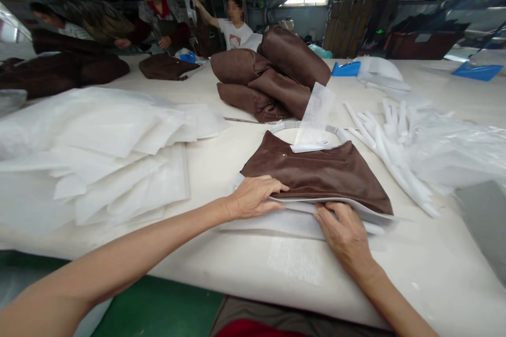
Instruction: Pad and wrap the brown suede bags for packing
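Observation:
A brown leather handbag (316, 174) lies flat on the table before me, its zip facing up and its handle wrapped in white. White wrapping paper (284, 221) shows beneath it and along its near edge. My left hand (256, 197) lies over the near left edge, thumb and fingers on the bag and the paper. My right hand (343, 229) has its fingers curled on the paper at the near right edge. A white paper tag (314, 118) stands up by the handle.
Several brown bags (272, 71) are piled behind. A stack of white paper sheets (118, 152) spreads at left. White rolled strips (389, 147) and clear plastic bags (462, 147) lie at right, near a grey board (484, 221). Co-workers (235, 26) stand across the table.

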`<state>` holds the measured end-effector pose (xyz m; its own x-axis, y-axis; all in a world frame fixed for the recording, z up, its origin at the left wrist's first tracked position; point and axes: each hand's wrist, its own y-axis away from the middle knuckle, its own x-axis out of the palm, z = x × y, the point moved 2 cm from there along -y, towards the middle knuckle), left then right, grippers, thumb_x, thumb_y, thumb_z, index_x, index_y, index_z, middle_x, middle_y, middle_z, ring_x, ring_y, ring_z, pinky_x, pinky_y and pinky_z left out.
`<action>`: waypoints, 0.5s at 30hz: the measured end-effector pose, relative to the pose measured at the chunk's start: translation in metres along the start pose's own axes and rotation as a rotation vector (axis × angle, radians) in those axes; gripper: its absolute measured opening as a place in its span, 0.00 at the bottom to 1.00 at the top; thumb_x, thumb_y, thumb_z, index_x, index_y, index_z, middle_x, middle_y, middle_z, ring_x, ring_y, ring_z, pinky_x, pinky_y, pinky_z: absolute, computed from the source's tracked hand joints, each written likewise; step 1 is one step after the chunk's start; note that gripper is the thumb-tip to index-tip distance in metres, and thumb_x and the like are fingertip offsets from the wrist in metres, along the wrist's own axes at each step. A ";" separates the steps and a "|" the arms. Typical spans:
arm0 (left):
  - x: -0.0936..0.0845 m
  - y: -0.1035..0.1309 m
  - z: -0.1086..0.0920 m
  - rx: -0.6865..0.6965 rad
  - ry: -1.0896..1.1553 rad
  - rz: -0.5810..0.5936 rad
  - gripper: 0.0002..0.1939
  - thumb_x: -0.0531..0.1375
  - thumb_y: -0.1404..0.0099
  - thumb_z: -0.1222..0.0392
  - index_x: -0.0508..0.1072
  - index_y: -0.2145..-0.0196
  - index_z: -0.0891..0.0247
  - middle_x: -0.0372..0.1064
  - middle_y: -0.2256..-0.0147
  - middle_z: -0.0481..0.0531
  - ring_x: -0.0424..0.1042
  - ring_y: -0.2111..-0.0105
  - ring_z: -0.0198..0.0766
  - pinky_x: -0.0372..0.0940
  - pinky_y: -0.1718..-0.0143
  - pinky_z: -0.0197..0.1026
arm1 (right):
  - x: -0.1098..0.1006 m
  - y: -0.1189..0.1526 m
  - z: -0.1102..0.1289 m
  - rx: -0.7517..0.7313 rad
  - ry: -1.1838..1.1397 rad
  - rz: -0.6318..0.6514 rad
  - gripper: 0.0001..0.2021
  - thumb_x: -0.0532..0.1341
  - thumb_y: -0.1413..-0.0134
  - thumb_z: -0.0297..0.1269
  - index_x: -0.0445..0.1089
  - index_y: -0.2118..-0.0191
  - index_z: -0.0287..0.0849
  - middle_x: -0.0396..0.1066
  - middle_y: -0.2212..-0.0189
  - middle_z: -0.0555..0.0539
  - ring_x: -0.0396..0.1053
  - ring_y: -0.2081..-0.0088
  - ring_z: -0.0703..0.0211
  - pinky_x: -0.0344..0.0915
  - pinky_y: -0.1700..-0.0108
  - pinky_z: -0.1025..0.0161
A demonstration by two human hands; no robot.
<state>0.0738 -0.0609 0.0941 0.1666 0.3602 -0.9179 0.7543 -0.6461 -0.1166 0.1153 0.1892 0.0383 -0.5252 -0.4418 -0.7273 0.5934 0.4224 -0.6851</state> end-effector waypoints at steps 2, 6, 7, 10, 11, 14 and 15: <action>0.006 0.003 0.001 0.048 -0.061 -0.030 0.08 0.60 0.34 0.60 0.71 0.57 0.61 0.74 0.50 0.53 0.71 0.55 0.42 0.66 0.57 0.41 | -0.003 0.002 0.006 0.038 0.009 -0.003 0.08 0.59 0.36 0.31 0.73 0.54 0.41 0.72 0.65 0.43 0.67 0.63 0.53 0.63 0.60 0.57; 0.012 0.004 0.000 0.107 -0.166 -0.090 0.14 0.55 0.44 0.76 0.69 0.64 0.62 0.73 0.48 0.50 0.70 0.56 0.41 0.66 0.59 0.41 | -0.039 -0.012 0.007 0.037 -0.065 0.018 0.14 0.58 0.37 0.29 0.70 0.48 0.42 0.72 0.61 0.41 0.69 0.57 0.52 0.64 0.55 0.55; 0.012 0.004 -0.001 0.124 -0.183 -0.096 0.15 0.54 0.47 0.78 0.69 0.66 0.62 0.73 0.48 0.49 0.69 0.57 0.41 0.67 0.58 0.42 | -0.050 -0.020 0.003 0.022 -0.050 0.026 0.17 0.59 0.38 0.29 0.68 0.44 0.43 0.72 0.57 0.40 0.68 0.52 0.49 0.63 0.49 0.51; 0.012 0.003 -0.003 0.159 -0.231 -0.098 0.14 0.52 0.48 0.78 0.69 0.69 0.61 0.73 0.48 0.48 0.69 0.57 0.41 0.67 0.59 0.41 | -0.068 -0.044 -0.021 -0.027 0.036 0.207 0.27 0.60 0.40 0.35 0.59 0.35 0.45 0.63 0.39 0.38 0.55 0.36 0.37 0.48 0.37 0.34; 0.013 0.003 -0.003 0.165 -0.252 -0.101 0.14 0.52 0.46 0.78 0.69 0.70 0.61 0.73 0.48 0.48 0.69 0.58 0.40 0.67 0.59 0.41 | -0.066 -0.048 -0.030 -0.056 0.039 0.322 0.28 0.59 0.40 0.35 0.58 0.34 0.46 0.60 0.36 0.40 0.51 0.34 0.36 0.46 0.36 0.33; 0.020 0.007 -0.004 0.167 -0.343 -0.136 0.14 0.50 0.38 0.76 0.71 0.71 0.61 0.73 0.47 0.48 0.69 0.59 0.40 0.65 0.61 0.41 | -0.049 -0.037 -0.045 -0.169 0.030 0.605 0.30 0.55 0.42 0.24 0.59 0.35 0.52 0.60 0.35 0.46 0.53 0.34 0.39 0.55 0.40 0.34; 0.023 0.010 -0.004 0.167 -0.373 -0.151 0.15 0.50 0.35 0.74 0.72 0.71 0.61 0.73 0.47 0.48 0.69 0.59 0.40 0.65 0.60 0.41 | -0.043 -0.027 -0.045 -0.192 0.046 0.639 0.32 0.54 0.43 0.22 0.58 0.35 0.53 0.60 0.35 0.47 0.53 0.34 0.38 0.57 0.41 0.33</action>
<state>0.0881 -0.0561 0.0732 -0.2020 0.2107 -0.9565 0.6344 -0.7159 -0.2917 0.0952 0.2325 0.0864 -0.1341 -0.0251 -0.9907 0.6797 0.7252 -0.1104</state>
